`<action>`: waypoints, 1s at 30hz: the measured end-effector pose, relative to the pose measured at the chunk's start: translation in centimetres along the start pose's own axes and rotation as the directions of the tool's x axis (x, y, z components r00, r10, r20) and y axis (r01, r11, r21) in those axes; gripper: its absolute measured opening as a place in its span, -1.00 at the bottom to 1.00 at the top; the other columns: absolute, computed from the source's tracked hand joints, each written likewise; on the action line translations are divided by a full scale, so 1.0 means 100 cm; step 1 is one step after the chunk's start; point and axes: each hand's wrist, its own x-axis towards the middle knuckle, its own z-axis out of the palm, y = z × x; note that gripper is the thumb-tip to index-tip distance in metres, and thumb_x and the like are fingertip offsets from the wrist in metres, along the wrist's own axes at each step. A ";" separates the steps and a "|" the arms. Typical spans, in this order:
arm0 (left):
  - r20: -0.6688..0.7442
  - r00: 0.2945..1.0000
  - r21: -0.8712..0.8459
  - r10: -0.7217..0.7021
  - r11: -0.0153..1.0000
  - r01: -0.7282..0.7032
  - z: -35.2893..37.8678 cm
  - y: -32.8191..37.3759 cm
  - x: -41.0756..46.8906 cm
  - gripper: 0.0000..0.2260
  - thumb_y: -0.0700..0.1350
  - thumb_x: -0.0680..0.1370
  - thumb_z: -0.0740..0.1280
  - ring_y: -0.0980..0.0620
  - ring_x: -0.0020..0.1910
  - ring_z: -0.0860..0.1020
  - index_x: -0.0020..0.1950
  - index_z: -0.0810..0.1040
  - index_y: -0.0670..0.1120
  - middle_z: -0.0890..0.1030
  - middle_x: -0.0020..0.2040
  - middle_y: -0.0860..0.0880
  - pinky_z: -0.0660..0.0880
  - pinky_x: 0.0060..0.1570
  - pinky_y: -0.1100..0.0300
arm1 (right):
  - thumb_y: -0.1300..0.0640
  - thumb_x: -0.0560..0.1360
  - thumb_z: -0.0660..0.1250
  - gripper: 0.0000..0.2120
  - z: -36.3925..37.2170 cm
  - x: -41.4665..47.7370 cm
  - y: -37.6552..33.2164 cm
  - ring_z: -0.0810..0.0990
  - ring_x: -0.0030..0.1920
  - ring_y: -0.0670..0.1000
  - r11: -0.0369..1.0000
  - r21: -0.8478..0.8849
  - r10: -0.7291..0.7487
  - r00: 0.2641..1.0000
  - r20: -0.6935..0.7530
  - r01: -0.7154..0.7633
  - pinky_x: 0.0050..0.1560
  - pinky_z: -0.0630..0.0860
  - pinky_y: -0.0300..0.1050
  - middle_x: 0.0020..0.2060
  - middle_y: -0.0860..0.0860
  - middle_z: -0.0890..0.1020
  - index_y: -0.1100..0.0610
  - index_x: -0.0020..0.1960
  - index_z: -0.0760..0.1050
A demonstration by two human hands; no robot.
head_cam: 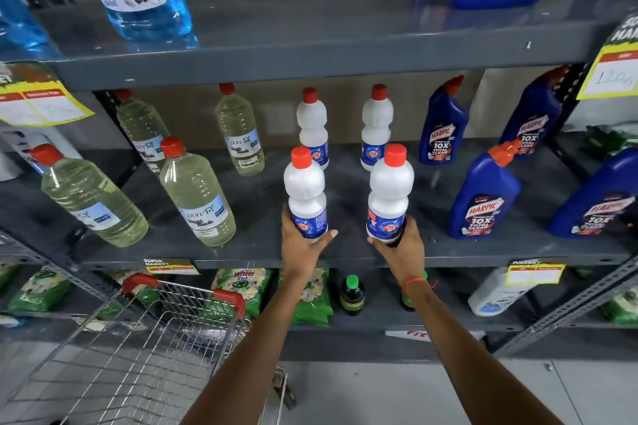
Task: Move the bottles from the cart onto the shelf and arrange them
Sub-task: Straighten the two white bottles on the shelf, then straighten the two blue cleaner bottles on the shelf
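Two white bottles with red caps stand upright at the front of the grey middle shelf [345, 252]. My left hand [300, 245] grips the base of the left white bottle [305, 190]. My right hand [400, 245] grips the base of the right white bottle [390, 190]. Behind them, further back on the same shelf, stand two more white bottles, one at the left [312, 124] and one at the right [377, 124]. The wire cart [138, 355] with red handle grips sits at the lower left; I see no bottles in it.
Clear yellowish bottles [196, 193] stand to the left on the same shelf. Blue Harpic bottles [483, 193] stand to the right. The upper shelf holds blue bottles. The lower shelf carries green detergent bags [241, 286] and small dark bottles [352, 297]. Yellow price tags hang from shelf edges.
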 end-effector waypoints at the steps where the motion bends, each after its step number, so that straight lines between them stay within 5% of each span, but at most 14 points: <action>1: -0.011 1.000 -0.010 0.013 1.000 -0.013 0.003 0.001 -0.003 0.04 0.12 0.23 0.58 -0.14 0.45 0.30 0.50 0.02 -0.09 0.25 0.50 -0.13 0.33 0.38 -0.09 | 0.14 0.23 0.60 -0.17 -0.001 0.000 -0.001 0.50 0.26 0.12 1.000 0.012 0.006 1.000 0.017 -0.006 0.26 0.49 0.05 0.29 0.14 0.49 0.19 0.38 0.27; 3: -0.051 0.998 0.050 0.030 0.998 -0.028 0.010 0.006 -0.013 0.12 0.25 0.28 0.47 -0.14 0.55 -0.01 0.53 -0.19 -0.11 -0.08 0.58 -0.16 0.01 0.47 -0.16 | 0.07 0.24 0.59 -0.08 -0.004 -0.002 -0.002 0.42 0.34 0.10 1.000 0.004 0.005 1.000 0.021 -0.005 0.35 0.43 0.09 0.36 0.13 0.40 0.16 0.45 0.18; 5: -0.123 0.986 0.127 0.115 0.987 -0.099 0.013 0.014 -0.027 0.07 0.39 0.34 0.28 -0.11 0.55 -0.14 0.52 -0.23 -0.17 -0.19 0.56 -0.19 -0.07 0.46 -0.13 | 0.05 0.30 0.56 -0.11 -0.012 -0.007 -0.004 0.38 0.38 0.10 0.998 -0.026 -0.051 0.999 -0.015 0.050 0.38 0.39 0.11 0.38 0.15 0.36 0.17 0.47 0.14; 10: -0.107 0.871 0.278 0.479 0.856 -0.437 0.043 0.059 -0.069 -0.18 0.20 0.53 0.20 -0.08 0.56 -0.09 0.52 -0.21 -0.17 -0.12 0.55 -0.17 0.01 0.52 -0.01 | 0.14 0.52 0.31 -0.54 -0.050 -0.018 -0.015 0.46 0.25 0.12 0.918 -0.141 -0.394 0.895 -0.207 0.372 0.27 0.47 0.12 0.23 0.19 0.47 0.26 0.35 0.32; 16: 0.088 0.831 0.105 0.549 0.824 -0.556 0.132 0.107 -0.106 -0.30 0.00 0.58 0.24 -0.02 0.56 0.00 0.53 -0.12 -0.16 -0.04 0.56 -0.09 0.09 0.52 0.07 | 0.18 0.53 0.20 -0.72 -0.120 0.000 -0.002 0.45 0.09 0.13 0.859 -0.300 -0.498 0.812 -0.305 0.414 0.19 0.37 -0.13 0.05 0.24 0.58 0.30 0.17 0.48; 21: 0.106 0.929 0.106 0.355 0.925 -0.365 0.208 0.117 -0.120 -0.08 0.15 0.42 0.41 0.01 0.54 0.07 0.53 -0.06 -0.19 0.07 0.56 -0.12 0.09 0.49 0.24 | 0.16 0.47 0.35 -0.55 -0.192 0.018 0.037 0.36 0.26 0.14 0.916 -0.231 -0.398 0.819 -0.414 0.328 0.33 0.31 -0.16 0.21 0.28 0.43 0.29 0.30 0.38; 24: 0.036 0.987 0.120 0.159 0.979 -0.162 0.246 0.122 -0.118 0.07 0.16 0.30 0.51 -0.12 0.51 0.13 0.52 -0.09 -0.21 0.13 0.54 -0.20 0.18 0.48 0.02 | 0.09 0.38 0.47 -0.24 -0.233 0.035 0.068 0.21 0.39 0.16 0.966 -0.184 -0.252 0.835 -0.490 0.184 0.45 0.12 -0.20 0.35 0.35 0.27 0.31 0.43 0.19; 27: -0.049 0.999 0.089 0.003 0.996 0.001 0.269 0.130 -0.117 0.14 0.14 0.26 0.55 -0.18 0.48 0.20 0.52 -0.16 -0.19 0.20 0.51 -0.24 0.27 0.39 -0.06 | 0.07 0.28 0.58 0.03 -0.261 0.056 0.094 0.12 0.46 0.22 0.987 -0.160 -0.093 0.891 -0.445 0.023 0.47 0.09 0.01 0.44 0.34 0.15 0.29 0.50 0.01; 30: -0.123 0.991 0.095 -0.047 0.994 0.059 0.280 0.132 -0.113 0.14 0.12 0.24 0.57 -0.23 0.42 0.30 0.52 -0.13 -0.19 0.30 0.45 -0.26 0.40 0.26 -0.15 | 0.06 0.19 0.62 0.19 -0.273 0.074 0.103 0.11 0.49 0.21 0.994 -0.069 0.056 0.926 -0.373 -0.088 0.49 0.07 0.02 0.48 0.29 0.13 0.29 0.52 -0.10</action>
